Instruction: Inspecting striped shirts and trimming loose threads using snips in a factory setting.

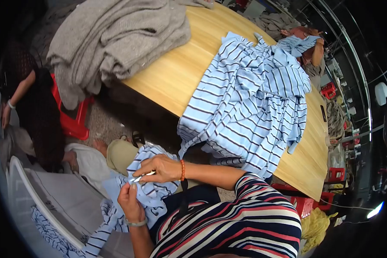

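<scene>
Single view: head camera, left unit of a side-by-side pair, wide fisheye. Mounted above the wearer, just off the near edge of the wooden table (pixel 167 88); axis steeply down, so the wearer's striped shirt (pixel 245 215) is seen from above, on the near side of the table. Closest range: shirt, then right hand (pixel 159 167) and left hand (pixel 132 204), both short of the table edge. Middle range: tabletop, seen obliquely, running diagonally across the field. Far range: workroom beyond the table, a person (pixel 307 47) there appearing small. Lens bends the table's far edge into a curve; corners fall to black.
</scene>
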Demonstrator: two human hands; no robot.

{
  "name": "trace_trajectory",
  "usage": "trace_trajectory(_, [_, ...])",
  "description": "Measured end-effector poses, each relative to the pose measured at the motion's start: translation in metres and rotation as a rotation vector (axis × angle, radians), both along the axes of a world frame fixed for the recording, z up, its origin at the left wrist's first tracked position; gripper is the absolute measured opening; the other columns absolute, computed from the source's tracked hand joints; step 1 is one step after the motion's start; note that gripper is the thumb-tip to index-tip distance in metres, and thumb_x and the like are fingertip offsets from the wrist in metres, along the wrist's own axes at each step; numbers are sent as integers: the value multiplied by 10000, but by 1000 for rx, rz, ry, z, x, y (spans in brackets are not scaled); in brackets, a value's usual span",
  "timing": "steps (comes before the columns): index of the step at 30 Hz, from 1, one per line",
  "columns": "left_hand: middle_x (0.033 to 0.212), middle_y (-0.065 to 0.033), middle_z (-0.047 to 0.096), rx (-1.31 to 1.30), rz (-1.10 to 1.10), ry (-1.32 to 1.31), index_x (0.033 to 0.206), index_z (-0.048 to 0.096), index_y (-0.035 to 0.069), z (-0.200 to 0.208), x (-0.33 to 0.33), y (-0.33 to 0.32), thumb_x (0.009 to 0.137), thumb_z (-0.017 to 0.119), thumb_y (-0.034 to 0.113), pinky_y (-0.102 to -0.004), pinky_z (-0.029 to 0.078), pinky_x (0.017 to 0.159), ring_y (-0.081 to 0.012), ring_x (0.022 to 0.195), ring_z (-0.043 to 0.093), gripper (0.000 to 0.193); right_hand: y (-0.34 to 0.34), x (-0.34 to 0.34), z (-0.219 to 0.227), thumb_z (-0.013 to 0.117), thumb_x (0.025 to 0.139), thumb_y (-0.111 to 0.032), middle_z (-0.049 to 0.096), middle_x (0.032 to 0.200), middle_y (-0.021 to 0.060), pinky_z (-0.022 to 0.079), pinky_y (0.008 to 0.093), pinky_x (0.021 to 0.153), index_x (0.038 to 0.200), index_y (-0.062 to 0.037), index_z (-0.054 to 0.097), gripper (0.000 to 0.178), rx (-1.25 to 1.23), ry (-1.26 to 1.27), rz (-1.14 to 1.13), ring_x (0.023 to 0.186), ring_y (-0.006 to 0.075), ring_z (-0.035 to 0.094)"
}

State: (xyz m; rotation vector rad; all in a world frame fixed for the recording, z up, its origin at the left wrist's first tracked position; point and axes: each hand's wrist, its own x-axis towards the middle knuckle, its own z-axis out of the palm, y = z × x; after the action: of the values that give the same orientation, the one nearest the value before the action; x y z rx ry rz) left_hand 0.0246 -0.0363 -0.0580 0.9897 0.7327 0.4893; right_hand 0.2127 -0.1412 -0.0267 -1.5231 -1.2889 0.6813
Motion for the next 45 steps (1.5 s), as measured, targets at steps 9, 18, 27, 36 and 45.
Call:
trace_trajectory(9, [945,-27,635,-41,-7,22,1028,645,-43,15,5,-1,934,612,47,-233,451,786,-84,862,556,134,-5,1,0,714,886,-187,706,887,99,517,315,727,1089,-72,732,235,-28,56,-41,798,211,678])
trace_trajectory(18, [941,-12,666,-102,32,-25,1072,669,-41,7,5,-6,935,640,48,-196,468,752,-46,823,578,166,-6,4,0,706,865,-106,639,757,84,462,268,625,1131,-27,704,278,-77,32,8,682,147,599])
trace_trajectory(27, [943,-14,674,-77,3,-33,1080,667,-37,15,8,-4,937,638,41,-187,475,751,-43,824,593,165,3,3,2,710,864,-111,638,747,71,456,257,597,1124,-34,712,271,-71,7,40,661,130,592])
trace_trajectory(36, [914,5,656,111,-36,54,1068,670,-39,6,1,-2,929,651,63,-193,453,739,-43,816,556,173,1,10,-8,732,851,-102,674,798,98,483,262,621,1110,-27,718,269,-58,136,54,690,135,632])
trace_trajectory(45, [947,-15,626,157,-84,84,1060,631,-50,6,4,6,938,602,68,-230,433,789,-77,861,537,172,3,10,4,728,842,-229,709,860,91,515,346,673,1040,-105,748,234,-14,64,69,763,244,678])
